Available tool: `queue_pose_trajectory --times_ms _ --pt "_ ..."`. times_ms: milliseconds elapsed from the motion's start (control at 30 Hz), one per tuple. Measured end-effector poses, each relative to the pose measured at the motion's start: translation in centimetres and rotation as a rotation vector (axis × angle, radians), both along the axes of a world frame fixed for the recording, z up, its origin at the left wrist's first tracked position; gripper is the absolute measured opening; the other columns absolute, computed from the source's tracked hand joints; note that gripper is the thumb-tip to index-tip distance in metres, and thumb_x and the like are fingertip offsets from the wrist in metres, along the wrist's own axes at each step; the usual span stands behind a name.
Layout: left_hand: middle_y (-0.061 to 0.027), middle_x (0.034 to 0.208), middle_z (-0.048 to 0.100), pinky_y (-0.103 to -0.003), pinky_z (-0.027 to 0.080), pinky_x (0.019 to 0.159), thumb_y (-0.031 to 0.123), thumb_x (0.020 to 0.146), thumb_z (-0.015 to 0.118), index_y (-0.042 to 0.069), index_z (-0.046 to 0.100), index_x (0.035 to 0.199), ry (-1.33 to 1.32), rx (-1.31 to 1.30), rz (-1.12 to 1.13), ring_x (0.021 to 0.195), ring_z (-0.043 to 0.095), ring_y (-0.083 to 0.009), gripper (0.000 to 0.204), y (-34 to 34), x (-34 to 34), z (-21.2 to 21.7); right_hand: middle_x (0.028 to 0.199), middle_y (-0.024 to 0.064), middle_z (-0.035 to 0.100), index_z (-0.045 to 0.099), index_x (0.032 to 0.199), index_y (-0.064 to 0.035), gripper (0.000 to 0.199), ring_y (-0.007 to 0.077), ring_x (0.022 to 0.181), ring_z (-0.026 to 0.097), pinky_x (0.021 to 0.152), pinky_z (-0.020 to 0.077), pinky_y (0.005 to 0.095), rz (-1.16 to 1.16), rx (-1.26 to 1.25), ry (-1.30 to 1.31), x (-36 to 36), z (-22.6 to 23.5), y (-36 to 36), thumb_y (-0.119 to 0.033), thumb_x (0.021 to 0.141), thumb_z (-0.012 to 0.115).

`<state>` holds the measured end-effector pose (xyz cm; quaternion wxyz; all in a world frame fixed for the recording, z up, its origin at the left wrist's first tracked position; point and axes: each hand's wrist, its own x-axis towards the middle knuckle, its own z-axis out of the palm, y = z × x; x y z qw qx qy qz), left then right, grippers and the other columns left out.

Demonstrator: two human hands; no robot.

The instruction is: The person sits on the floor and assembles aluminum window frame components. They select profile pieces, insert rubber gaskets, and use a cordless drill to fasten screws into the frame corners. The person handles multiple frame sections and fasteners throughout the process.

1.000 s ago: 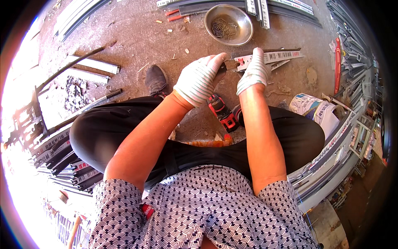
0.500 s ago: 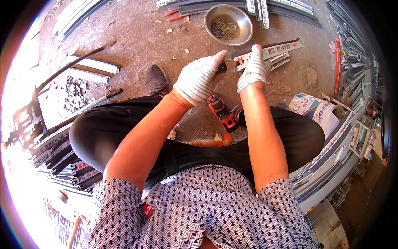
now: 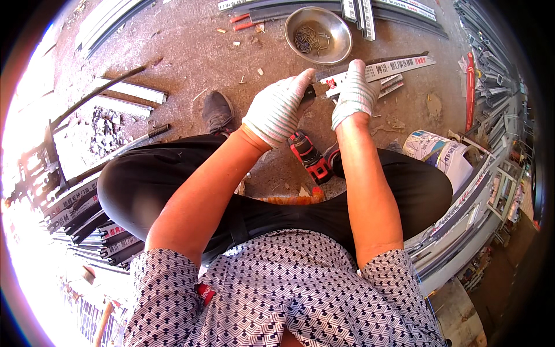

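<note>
My right hand [image 3: 354, 95], in a white striped knit glove, is closed round a metal profile [image 3: 399, 68] with white printed film along it. The profile points away to the right. My left hand [image 3: 277, 110], gloved alike, pinches a small dark fitting [image 3: 310, 93] at the profile's near end. Whether the fitting sits inside that end or only against it, I cannot tell. Beyond both hands stands a steel bowl [image 3: 346, 43] with many small screws [image 3: 312, 40] in it. A red and black cordless drill [image 3: 311, 157] lies on the floor between my legs.
Short profile offcuts [image 3: 390, 84] lie beside the held profile. More profiles [image 3: 404, 13] lie past the bowl, next to red-handled pliers [image 3: 241, 21]. A white bucket [image 3: 442, 151] stands by my right knee. Stacked profiles [image 3: 75, 211] are at left, a long red tool [image 3: 470, 92] at right.
The held profile has shifted outward to the right and its far end tilts slightly upward in view. My right hand has moved a little; my left hand has hardly moved.
</note>
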<state>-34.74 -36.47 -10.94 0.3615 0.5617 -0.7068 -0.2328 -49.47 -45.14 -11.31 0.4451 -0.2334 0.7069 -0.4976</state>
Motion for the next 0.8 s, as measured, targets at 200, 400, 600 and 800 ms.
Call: queue_pose_trajectory --times_ms 200,400,600,800 --pt "-0.0187 0.113 0.070 -0.042 0.056 0.088 0.011 0.091 0.073 0.004 0.047 0.146 0.023 0.035 -0.011 0.102 0.069 -0.0359 0.061 -0.1 -0.3 0.0 0.124 0.0171 0.061 0.032 0.150 0.0047 0.079 0.0210 0.088 0.066 0.068 0.0576 0.0367 -0.055 -0.091 -0.057 -0.1 -0.5 0.2 -0.035 0.096 0.072" --pt "-0.0190 0.115 0.070 -0.041 0.056 0.090 0.010 0.092 0.072 0.004 0.043 0.150 0.038 0.097 -0.025 0.104 0.069 -0.0359 0.065 -0.1 -0.3 0.0 0.138 0.0277 0.055 0.023 0.151 0.0129 0.086 0.0290 0.115 0.063 0.095 0.0545 0.0370 -0.004 0.012 -0.033 0.5 1.7 0.4 -0.032 0.094 0.068" --pt "-0.0191 0.115 0.070 -0.041 0.056 0.089 0.010 0.092 0.072 0.004 0.041 0.151 0.042 0.091 -0.025 0.104 0.069 -0.0362 0.067 -0.1 -0.4 0.0 0.137 0.0269 0.055 0.015 0.154 0.0125 0.092 0.0288 0.113 0.063 0.095 0.0543 0.0380 -0.028 -0.096 -0.063 0.8 2.3 0.9 -0.032 0.093 0.068" --pt "-0.0197 0.114 0.070 -0.042 0.056 0.089 0.011 0.092 0.072 0.004 0.040 0.152 0.022 0.122 -0.029 0.103 0.069 -0.0362 0.068 0.0 -0.7 0.3 0.140 0.0280 0.051 0.012 0.156 0.0101 0.094 0.0289 0.116 0.062 0.095 0.0548 0.0387 -0.045 -0.165 -0.042 0.4 1.5 1.0 -0.032 0.093 0.067"
